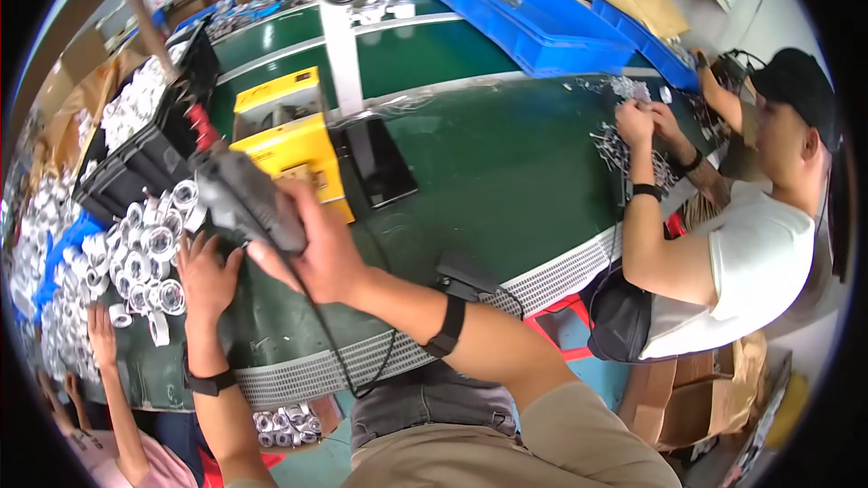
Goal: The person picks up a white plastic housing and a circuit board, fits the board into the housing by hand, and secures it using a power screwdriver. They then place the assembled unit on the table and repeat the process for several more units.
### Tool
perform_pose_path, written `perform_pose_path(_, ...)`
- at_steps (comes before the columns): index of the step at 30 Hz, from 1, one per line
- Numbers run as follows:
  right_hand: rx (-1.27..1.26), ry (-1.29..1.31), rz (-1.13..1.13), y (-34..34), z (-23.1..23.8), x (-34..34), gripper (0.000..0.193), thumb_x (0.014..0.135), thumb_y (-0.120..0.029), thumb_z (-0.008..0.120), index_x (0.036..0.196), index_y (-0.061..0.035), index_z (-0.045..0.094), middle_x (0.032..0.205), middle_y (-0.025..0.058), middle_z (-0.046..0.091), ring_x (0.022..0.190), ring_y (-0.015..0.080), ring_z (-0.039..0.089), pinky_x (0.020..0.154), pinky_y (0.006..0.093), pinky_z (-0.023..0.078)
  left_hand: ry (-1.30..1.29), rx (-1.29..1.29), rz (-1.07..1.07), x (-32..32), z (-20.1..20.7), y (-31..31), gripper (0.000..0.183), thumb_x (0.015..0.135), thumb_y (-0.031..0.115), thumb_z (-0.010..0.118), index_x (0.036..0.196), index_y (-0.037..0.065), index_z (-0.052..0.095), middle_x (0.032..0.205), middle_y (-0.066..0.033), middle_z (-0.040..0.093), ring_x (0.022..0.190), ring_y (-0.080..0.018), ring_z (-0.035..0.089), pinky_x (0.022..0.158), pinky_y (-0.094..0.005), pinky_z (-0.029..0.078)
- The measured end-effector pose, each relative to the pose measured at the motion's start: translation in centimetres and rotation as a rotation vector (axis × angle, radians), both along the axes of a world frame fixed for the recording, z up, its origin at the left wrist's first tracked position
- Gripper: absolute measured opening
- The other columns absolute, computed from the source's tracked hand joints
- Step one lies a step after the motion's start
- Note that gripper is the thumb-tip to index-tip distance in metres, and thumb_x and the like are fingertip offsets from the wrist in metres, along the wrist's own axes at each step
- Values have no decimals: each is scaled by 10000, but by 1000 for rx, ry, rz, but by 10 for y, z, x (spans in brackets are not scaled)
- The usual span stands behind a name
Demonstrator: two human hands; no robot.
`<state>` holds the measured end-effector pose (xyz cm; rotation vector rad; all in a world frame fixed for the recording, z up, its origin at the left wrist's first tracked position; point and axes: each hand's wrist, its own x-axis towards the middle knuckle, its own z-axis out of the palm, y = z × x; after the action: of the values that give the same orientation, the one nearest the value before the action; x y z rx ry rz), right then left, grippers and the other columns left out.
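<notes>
Fingers of the right hand are wrapped tight around a dark grey power screwdriver, thumb over its top. The tool's long axis runs diagonally, nose pointing up-left toward the black crate, butt end buried in the palm; a black cable drops from the grip and loops over the ribbed table edge. The screwdriver sits above the green table mat, just right of the pile of small white round housings.

Left hand lies just below-left of the screwdriver, fingers spread and flat, tips touching the nearest white housings; not clamped on anything I can make out.

Yellow box stands just behind the screwdriver, black tablet-like slab to its right. Far right of the screwdriver, another person's hands work on small metal parts. Blue trays well behind.
</notes>
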<state>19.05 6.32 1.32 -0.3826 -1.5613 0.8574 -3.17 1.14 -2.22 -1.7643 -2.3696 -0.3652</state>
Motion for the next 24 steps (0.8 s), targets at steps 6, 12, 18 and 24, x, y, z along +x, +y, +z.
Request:
perform_pose_path(6, -7, -17, 19, 2, -3, 2, 557, 798, -198, 710, 1250, -3, 449, 1025, 195, 625, 948, 351, 644, 806, 375, 497, -91, 152, -123, -1, -8, 8, 478, 766, 135, 701, 1183, -58, 568, 1315, -218, 506, 1306, -436, 357, 1092, -463, 304)
perform_pose_path(12, -177, 83, 48, 1, -7, -2, 541, 822, -227, 689, 1240, -11, 424, 987, 181, 619, 883, 276, 637, 760, 358, 484, 67, 219, -132, 5, -10, 13, 550, 789, 95, 671, 1313, 54, 509, 1420, -212, 401, 1347, -439, 294, 1114, -487, 269)
perform_pose_path(18, -127, -25, 59, 9, -11, 1, 452, 850, -236, 684, 1153, -1, 445, 920, 88, 588, 828, 151, 577, 733, 298, 471, 82, 121, -142, -5, -29, 29, 409, 869, 262, 604, 1217, 46, 586, 1257, -209, 560, 1303, -434, 366, 1107, -478, 270)
perform_pose_path(24, -251, -70, 139, 8, -13, -2, 497, 825, -328, 711, 1122, -12, 469, 854, 171, 638, 723, 302, 650, 624, 380, 488, 137, 113, 72, -13, -20, 23, 526, 873, 361, 584, 1298, 56, 522, 1342, -215, 472, 1364, -399, 286, 1131, -490, 214)
